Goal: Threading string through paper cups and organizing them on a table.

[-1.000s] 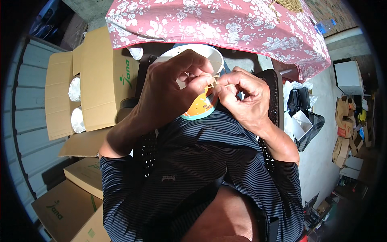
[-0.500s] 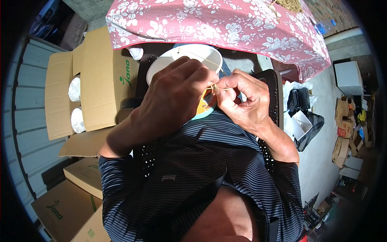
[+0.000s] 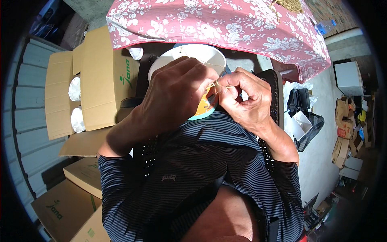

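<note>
My left hand (image 3: 177, 88) has its thumb and fingers pinched on a thin tan string (image 3: 222, 69). Close beside it, nearly fingertip to fingertip, my right hand (image 3: 250, 99) pinches the same string, and a short end sticks out between its fingers. A loop of the string rises from the fingertips over a white tub (image 3: 159, 63). Part of that tub is hidden behind my left hand. Below the hands shows an orange printed surface (image 3: 204, 103) with a teal rim; whether it belongs to the tub I cannot tell.
A table with a pink floral cloth (image 3: 209, 24) stands ahead, a tan string bundle (image 3: 289, 5) on it. Left is an open cardboard box (image 3: 96, 76) with white round items; closed boxes (image 3: 60, 205) lie nearer me. On the right are black and white containers (image 3: 300, 123).
Both hands have shifted slightly to the right, still pinching the string. The tub's visible rim has moved a little right, and more of the orange surface shows.
</note>
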### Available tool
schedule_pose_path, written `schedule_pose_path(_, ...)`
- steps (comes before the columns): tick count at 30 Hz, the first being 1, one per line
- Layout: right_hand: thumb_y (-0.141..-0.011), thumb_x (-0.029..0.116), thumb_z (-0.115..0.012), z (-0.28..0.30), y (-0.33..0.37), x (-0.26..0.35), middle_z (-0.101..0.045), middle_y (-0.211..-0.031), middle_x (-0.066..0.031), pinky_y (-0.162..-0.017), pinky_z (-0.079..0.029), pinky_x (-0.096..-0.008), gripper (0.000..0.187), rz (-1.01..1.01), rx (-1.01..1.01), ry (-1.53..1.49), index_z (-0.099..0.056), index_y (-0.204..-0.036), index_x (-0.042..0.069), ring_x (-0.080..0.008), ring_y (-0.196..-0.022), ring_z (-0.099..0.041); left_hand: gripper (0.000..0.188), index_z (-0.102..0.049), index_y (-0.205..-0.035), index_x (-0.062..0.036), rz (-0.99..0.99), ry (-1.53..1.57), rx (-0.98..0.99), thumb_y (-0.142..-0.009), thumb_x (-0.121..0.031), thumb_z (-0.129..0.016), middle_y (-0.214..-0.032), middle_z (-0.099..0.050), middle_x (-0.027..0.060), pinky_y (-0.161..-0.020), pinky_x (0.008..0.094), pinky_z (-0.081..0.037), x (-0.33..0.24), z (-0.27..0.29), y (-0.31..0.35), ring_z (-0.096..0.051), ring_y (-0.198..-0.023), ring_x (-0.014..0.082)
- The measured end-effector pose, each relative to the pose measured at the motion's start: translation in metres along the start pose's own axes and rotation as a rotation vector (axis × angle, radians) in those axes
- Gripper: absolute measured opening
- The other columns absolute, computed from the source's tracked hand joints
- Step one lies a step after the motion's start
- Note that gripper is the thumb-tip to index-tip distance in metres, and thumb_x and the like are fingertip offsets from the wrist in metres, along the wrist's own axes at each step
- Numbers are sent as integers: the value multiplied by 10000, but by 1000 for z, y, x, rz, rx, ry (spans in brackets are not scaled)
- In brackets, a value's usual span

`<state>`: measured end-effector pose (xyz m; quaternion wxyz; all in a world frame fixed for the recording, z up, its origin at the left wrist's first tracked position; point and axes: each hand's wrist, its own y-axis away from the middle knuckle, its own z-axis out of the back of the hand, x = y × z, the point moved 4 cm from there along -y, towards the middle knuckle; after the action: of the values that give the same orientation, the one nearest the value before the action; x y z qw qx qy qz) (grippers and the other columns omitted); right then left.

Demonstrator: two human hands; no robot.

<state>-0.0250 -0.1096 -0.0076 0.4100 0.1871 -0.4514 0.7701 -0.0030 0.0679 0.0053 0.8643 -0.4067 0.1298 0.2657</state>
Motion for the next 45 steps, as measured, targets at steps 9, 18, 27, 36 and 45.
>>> schedule_pose_path(9,-824,-30,-724,6,-3,4,-631,-718,-46,-534,-416,-266,62,-21,30,-36,-672,-849,-9,-105,-595,-544,129,-634,-976,-16,27,51,199,-854,-19,-672,-915,-649,152,-764,427,-542,9,-1,0,-675,-886,346)
schedule_pose_path(18,-842,-5,-732,4,-2,-1,-633,-677,-44,-541,-473,-265,66,-130,37,-146,-676,-875,8,-105,-579,-588,136,-647,-996,18,464,693,406,-998,-117,-631,-837,-685,109,-750,323,-520,29,-5,-5,-661,-807,144)
schedule_pose_path(27,-843,4,-773,2,0,-10,-593,-647,-34,-546,-460,-274,108,-138,-12,-132,-709,-928,-15,-101,-561,-553,184,-694,-1053,45,601,864,352,-1009,-127,-648,-881,-735,72,-777,285,-557,42,-16,-4,-705,-833,114)
schedule_pose_path(36,-846,21,-791,7,-2,-1,-641,-674,-46,-518,-447,-266,94,-151,54,-90,-761,-921,-27,-88,-564,-588,116,-710,-1021,26,557,594,245,-980,-72,-663,-894,-731,48,-768,263,-539,35,-15,-3,-670,-843,80)
schedule_pose_path(45,-890,16,-699,14,-2,-10,-675,-737,-34,-591,-461,-242,68,-301,145,-200,-737,-864,-33,-54,-640,-572,126,-684,-1056,19,506,508,232,-960,-63,-670,-922,-719,49,-773,272,-537,33,-11,-2,-658,-844,86)
